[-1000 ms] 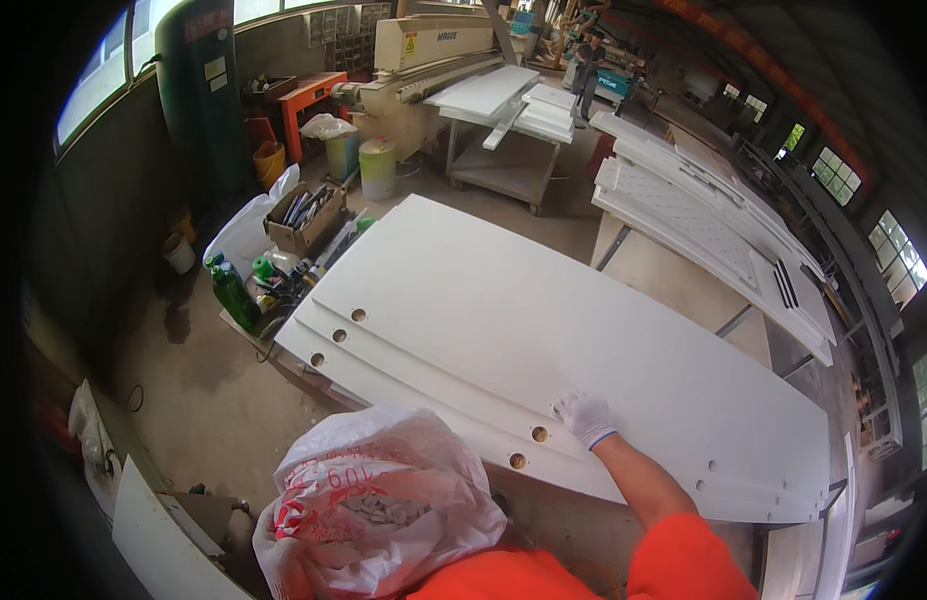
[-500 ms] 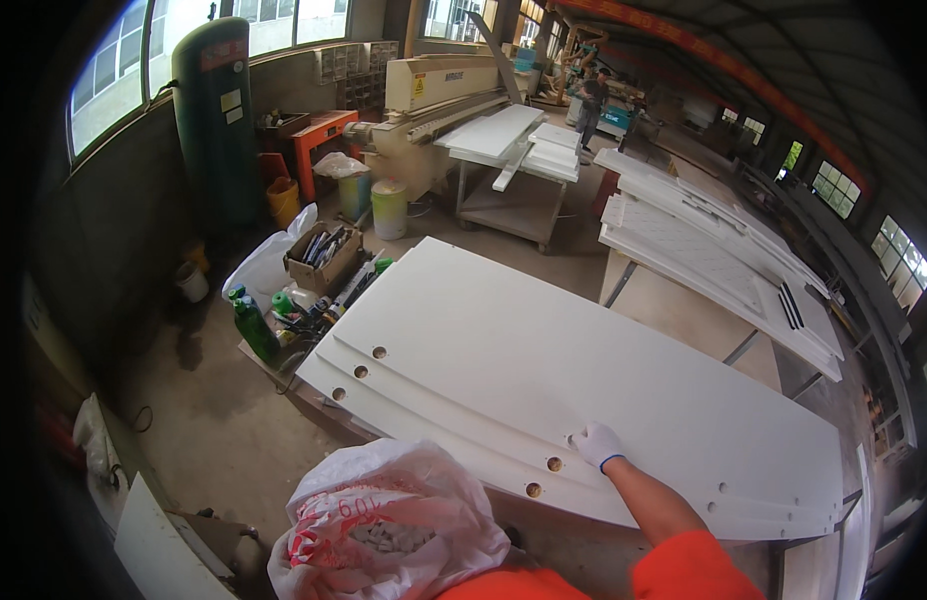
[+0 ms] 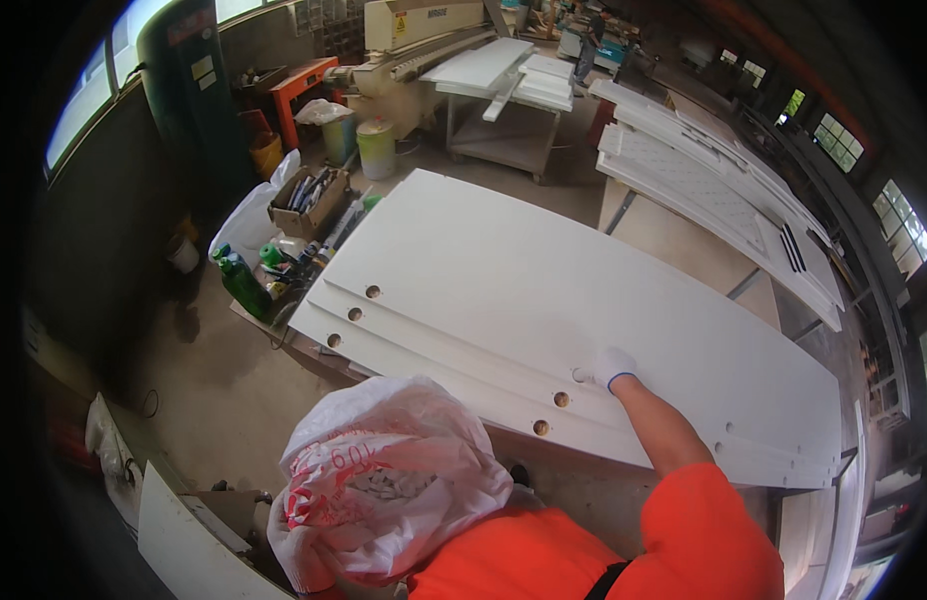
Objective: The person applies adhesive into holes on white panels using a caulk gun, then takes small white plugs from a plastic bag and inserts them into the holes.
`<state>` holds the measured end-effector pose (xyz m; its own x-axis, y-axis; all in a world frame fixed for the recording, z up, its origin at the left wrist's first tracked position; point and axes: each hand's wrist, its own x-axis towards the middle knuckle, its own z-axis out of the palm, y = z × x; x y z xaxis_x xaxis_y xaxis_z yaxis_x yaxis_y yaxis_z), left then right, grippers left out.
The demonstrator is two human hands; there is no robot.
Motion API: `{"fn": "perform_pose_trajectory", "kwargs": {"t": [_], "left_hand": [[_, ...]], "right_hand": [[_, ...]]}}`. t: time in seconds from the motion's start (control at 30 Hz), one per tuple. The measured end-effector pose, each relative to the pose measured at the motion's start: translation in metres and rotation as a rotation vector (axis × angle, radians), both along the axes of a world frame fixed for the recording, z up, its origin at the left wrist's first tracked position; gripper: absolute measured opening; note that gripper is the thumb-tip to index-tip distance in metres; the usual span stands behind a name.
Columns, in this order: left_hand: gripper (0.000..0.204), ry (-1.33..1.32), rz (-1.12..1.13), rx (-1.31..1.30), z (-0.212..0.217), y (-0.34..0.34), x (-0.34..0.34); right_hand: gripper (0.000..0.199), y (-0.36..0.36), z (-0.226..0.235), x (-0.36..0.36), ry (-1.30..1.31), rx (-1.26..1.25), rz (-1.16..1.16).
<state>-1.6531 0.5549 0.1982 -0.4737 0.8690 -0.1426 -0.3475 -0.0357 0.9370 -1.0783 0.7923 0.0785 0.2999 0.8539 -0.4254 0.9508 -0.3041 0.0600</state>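
The right hand (image 3: 616, 365), in a white glove with a blue-edged cuff, rests on the top sheet of the stepped stack of white panels (image 3: 494, 270), fingertips at a small round spot (image 3: 582, 376); whether they pinch anything, I cannot tell. Two round holes (image 3: 562, 399) lie just bodyward of those fingers, and three more holes (image 3: 355, 314) well to their left. The left hand (image 3: 302, 562), also gloved, is against a red-printed white plastic bag (image 3: 444, 515) whose folds hide its fingers, so their grip is unclear. Right of those fingers, grey-white pieces (image 3: 392, 485) (too small to identify) lie inside the bag.
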Motion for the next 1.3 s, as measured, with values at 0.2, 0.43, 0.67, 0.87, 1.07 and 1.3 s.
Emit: {"fn": "perform_pose_trajectory", "kwargs": {"t": [0.2, 0.43, 0.67, 0.87, 1.07, 1.3], "left_hand": [[0.065, -0.01, -0.051, -0.011, -0.015, -0.004, -0.012], [0.068, 0.013, -0.114, -0.005, -0.007, 0.002, -0.017], [0.063, 0.007, -0.15, 0.027, -0.005, 0.001, -0.023], [0.065, 0.019, -0.107, -0.01, -0.009, -0.009, -0.024], [0.065, 0.009, -0.086, -0.033, -0.007, -0.01, -0.017], [0.065, 0.035, -0.092, -0.063, -0.004, -0.01, -0.019]], "right_hand": [[0.045, -0.069, -0.019, -0.003, 0.601, 0.616, -0.506], [0.037, -0.113, -0.05, -0.021, 1.03, 0.647, -0.6], [0.057, -0.114, -0.069, -0.091, 0.06, 0.911, 0.469], [0.069, -0.132, -0.078, -0.106, 0.342, 0.909, 0.177], [0.056, -0.123, -0.069, -0.1, 0.326, 0.826, 0.147], [0.046, -0.116, -0.065, -0.097, 0.374, 0.916, 0.108]]}}
